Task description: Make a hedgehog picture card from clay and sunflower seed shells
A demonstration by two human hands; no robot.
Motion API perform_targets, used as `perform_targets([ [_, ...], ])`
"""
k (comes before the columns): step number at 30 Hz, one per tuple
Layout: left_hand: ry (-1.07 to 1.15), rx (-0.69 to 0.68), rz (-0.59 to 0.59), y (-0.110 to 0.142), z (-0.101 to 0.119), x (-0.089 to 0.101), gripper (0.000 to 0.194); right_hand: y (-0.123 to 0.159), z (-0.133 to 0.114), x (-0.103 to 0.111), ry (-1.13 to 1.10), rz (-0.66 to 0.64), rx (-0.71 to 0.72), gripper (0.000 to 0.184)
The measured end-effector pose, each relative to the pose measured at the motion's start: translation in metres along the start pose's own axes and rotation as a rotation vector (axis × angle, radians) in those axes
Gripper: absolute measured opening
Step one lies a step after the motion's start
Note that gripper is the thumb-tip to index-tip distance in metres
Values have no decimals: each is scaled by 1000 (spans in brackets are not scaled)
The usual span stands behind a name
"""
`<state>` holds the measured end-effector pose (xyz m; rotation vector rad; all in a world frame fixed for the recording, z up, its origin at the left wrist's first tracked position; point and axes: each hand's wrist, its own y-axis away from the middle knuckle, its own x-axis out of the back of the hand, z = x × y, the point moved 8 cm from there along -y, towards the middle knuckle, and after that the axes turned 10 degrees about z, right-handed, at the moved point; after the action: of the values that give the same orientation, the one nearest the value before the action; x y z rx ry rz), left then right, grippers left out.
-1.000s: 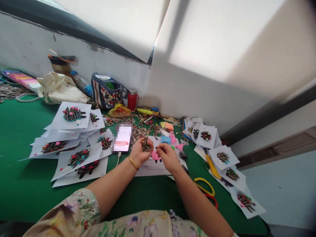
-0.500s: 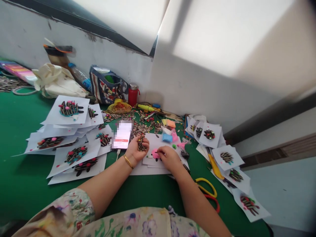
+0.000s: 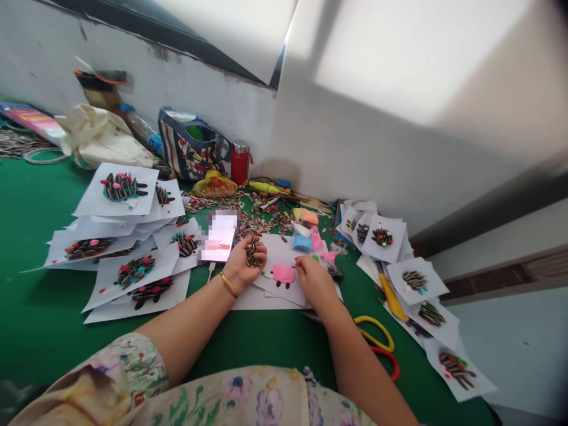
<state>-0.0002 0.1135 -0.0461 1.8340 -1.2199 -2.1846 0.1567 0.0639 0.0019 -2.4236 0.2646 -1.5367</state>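
Sunflower seeds (image 3: 252, 254) fill the cupped palm of my left hand (image 3: 242, 266), its fingers curled round them. To the right, my right hand (image 3: 316, 283) is closed in a pinch just beside a pink clay oval (image 3: 284, 273). A small dark sliver, seemingly a sunflower seed, shows at those fingertips, partly hidden. The clay oval lies on a white paper sheet (image 3: 261, 299), with two black feet under it and small dots to its left. More loose seeds (image 3: 257, 226) are spread on the table behind the sheet.
Sheets with seed-and-clay hedgehogs are piled left (image 3: 118, 204) and right (image 3: 415, 278). A lit phone (image 3: 218, 236) with a cable sits by my left hand. Clay packets (image 3: 302, 242) lie behind the sheet. Scissors (image 3: 377, 334) rest under my right forearm; a red flask (image 3: 240, 164) stands behind.
My right hand has drawn back to the right from over the pink clay oval, uncovering more of it. My left hand still holds the seeds. The whole view has shifted slightly.
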Motion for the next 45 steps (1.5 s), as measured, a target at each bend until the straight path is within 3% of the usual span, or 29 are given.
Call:
perform_targets([
  [4,-14,-12,-6,0,-1,-1,14,2,-19,-3,-40,10,169,19],
  [9,-29,-31,-14,0,-2,-1,13,5,-35,-20,-36,-18,266,21],
  [17,-39,-33,-13,-1,-2,0,15,2,-41,-21,6,8,270,19],
  [32,-62,-67,8,0,-2,1,14,3,-52,-37,241,-95,363,14],
  [45,-94,-69,7,2,-7,2,14,3,-43,-34,226,-57,337,16],
])
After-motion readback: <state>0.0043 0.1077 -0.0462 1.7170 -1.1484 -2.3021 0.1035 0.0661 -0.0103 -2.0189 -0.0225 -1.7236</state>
